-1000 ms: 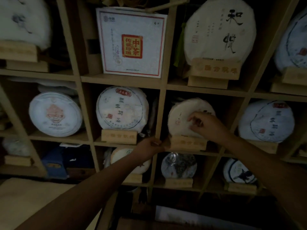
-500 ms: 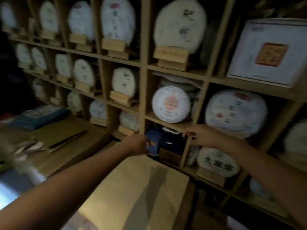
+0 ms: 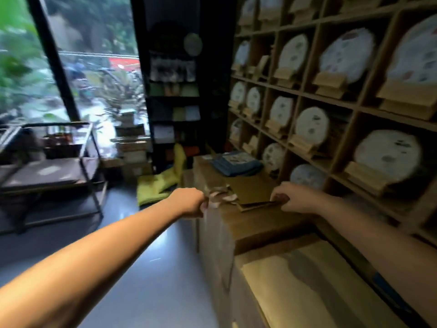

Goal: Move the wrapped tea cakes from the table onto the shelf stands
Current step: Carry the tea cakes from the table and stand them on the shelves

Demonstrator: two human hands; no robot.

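Both arms reach over a brown wooden counter (image 3: 250, 223). Left hand (image 3: 189, 202), fingers curled, sits at its left edge by blurred pale wrappers (image 3: 221, 196); grip unclear. Right hand (image 3: 292, 197) pinches a flat brown card sheet (image 3: 254, 204). Round white paper-wrapped tea cakes (image 3: 312, 123) stand upright, faces outward, on wooden stands (image 3: 301, 144) in the wooden shelf's compartments (image 3: 331, 102), right. Folded blue cloth (image 3: 236, 163) lies at the far edge.

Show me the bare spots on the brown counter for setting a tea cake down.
Bare patches on the counter: between the blue folded cloth and the right hand, and the pale surface nearest the camera. Crowded: near the left hand, where blurred pale items lie.
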